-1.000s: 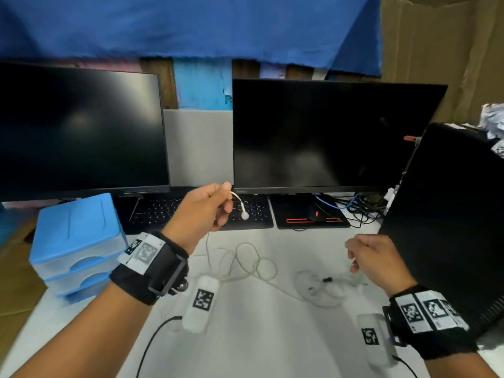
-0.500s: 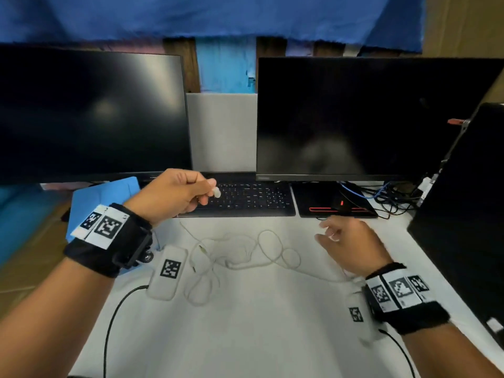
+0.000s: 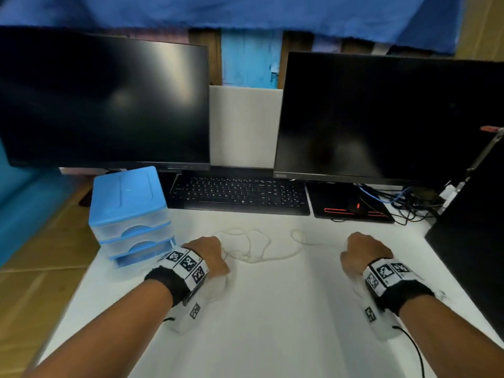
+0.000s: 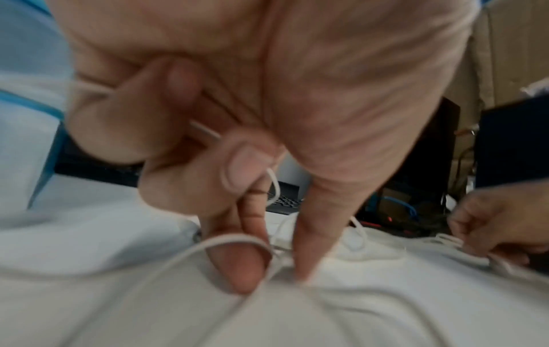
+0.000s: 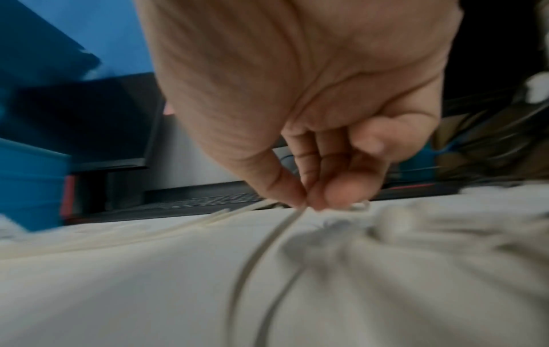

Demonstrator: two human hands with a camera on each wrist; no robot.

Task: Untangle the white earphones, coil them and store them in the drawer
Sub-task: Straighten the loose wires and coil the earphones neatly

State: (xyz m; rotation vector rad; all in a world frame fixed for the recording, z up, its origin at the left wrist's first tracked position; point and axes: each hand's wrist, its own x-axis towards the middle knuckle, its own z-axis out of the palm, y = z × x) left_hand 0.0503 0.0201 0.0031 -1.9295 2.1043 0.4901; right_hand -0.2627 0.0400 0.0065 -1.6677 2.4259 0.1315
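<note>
Earphones [image 3: 256, 249], white, thin-corded, are lying in loose tangled loops on the white desk [image 3: 272, 309] between both hands. Left hand [image 3: 207, 255] is pinching cord near its end, fingers curled; right hand [image 3: 362, 252] is pinching the other end against the desk. Blue three-drawer organizer [image 3: 131, 214] is sitting just left of the left hand, drawers shut, contents not discernible.

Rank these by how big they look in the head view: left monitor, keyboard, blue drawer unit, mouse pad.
1. Left monitor, largest by far.
2. Keyboard and blue drawer unit: they look about equal, and the drawer unit stands nearer the camera, so no ranking between them.
3. Mouse pad, smallest.
</note>
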